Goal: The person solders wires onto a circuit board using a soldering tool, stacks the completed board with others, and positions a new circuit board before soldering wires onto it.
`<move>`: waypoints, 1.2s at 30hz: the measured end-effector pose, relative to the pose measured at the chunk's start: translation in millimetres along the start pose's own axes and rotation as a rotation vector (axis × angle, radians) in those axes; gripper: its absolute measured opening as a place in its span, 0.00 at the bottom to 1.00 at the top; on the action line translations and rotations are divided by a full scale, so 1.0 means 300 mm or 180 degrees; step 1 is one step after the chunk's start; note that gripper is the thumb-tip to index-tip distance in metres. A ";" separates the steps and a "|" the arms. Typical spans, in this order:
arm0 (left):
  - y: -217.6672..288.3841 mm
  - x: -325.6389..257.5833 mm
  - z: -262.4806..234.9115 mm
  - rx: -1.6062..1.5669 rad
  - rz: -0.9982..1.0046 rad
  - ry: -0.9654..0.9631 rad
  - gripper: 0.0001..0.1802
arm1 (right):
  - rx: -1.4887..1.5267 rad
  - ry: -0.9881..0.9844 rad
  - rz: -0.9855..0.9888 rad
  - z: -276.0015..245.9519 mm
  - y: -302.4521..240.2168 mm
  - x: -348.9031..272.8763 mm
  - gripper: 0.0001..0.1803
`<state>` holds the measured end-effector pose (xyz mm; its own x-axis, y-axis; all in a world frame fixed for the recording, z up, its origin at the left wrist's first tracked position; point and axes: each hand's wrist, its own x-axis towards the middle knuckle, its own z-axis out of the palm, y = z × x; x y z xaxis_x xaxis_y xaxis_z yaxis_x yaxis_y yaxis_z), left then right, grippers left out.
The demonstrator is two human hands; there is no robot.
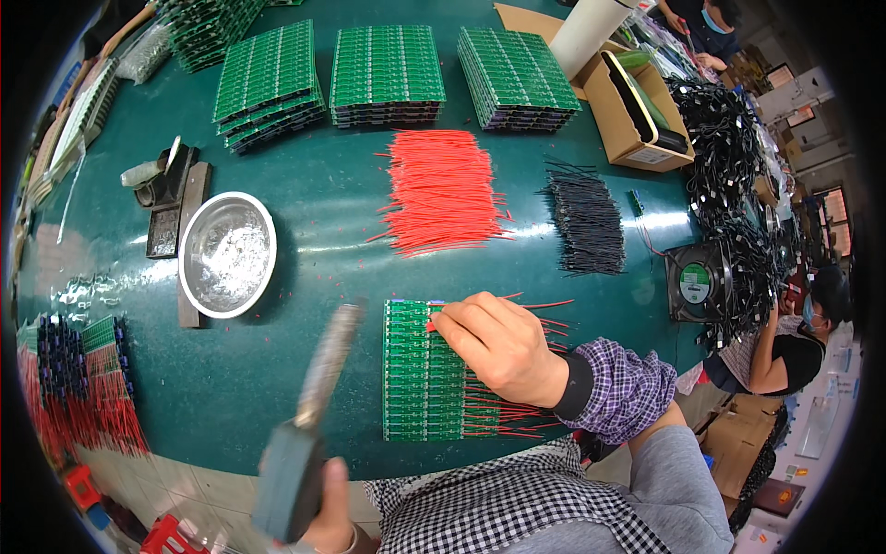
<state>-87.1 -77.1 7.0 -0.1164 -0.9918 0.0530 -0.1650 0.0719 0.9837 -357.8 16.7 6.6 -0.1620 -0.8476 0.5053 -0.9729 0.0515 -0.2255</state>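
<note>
A panel of green circuit boards (406, 388) lies on the table in front of me, with a row of red wires (484, 406) sticking out of its right side. My right hand (498, 343) is over the panel's upper part, fingers pinched together on a red wire (432, 323), of which only a little shows. At the lower left, my left hand (330, 517) is wrapped round what looks like a soldering iron (293, 471), with a thick blue-grey handle and a metal barrel. The tool is smeared by motion, tilted up and apart from the panel.
Beyond the panel lie a heap of red wires (438, 189) and a bundle of black wires (588, 222). Board stacks (388, 69) stand at the back. A metal bowl (228, 254) is left, wired boards (83, 369) farther left. A fan (694, 282) and cardboard box (637, 115) stand right.
</note>
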 end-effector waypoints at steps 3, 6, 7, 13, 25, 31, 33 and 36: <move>0.101 0.107 0.017 -0.0371 0.0778 0.0256 0.20 | -0.0006 0.0045 0.0003 0.006 0.004 -0.010 0.15; 0.096 0.224 0.050 0.0033 0.0404 0.0456 0.19 | 0.0015 0.0011 0.0013 0.002 0.001 -0.006 0.16; 0.091 0.226 0.044 0.0098 0.0222 0.0381 0.20 | 0.0014 0.0018 0.0014 0.001 0.001 -0.004 0.16; 0.027 0.061 -0.009 -0.0085 0.0286 -0.0605 0.22 | 0.0161 0.0228 -0.0088 -0.021 -0.013 -0.013 0.14; 0.072 0.023 0.031 0.0358 -0.0816 -0.1266 0.15 | 0.0312 0.0029 0.0045 -0.006 -0.016 -0.024 0.17; 0.054 0.036 0.015 0.0385 -0.0200 -0.1756 0.24 | 0.0265 0.0001 0.0041 -0.007 -0.016 -0.020 0.17; 0.063 0.033 0.020 0.0385 -0.0456 -0.1692 0.24 | 0.0236 -0.0013 0.0047 -0.004 -0.017 -0.023 0.17; 0.042 0.039 0.009 0.0488 -0.0120 -0.1829 0.24 | 0.0232 -0.0049 0.0057 -0.009 -0.019 -0.021 0.17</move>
<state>-93.3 -87.6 19.6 -0.6120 -0.7809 -0.1250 -0.3139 0.0948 0.9447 -351.8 23.2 7.0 -0.1762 -0.8549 0.4880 -0.9551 0.0286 -0.2948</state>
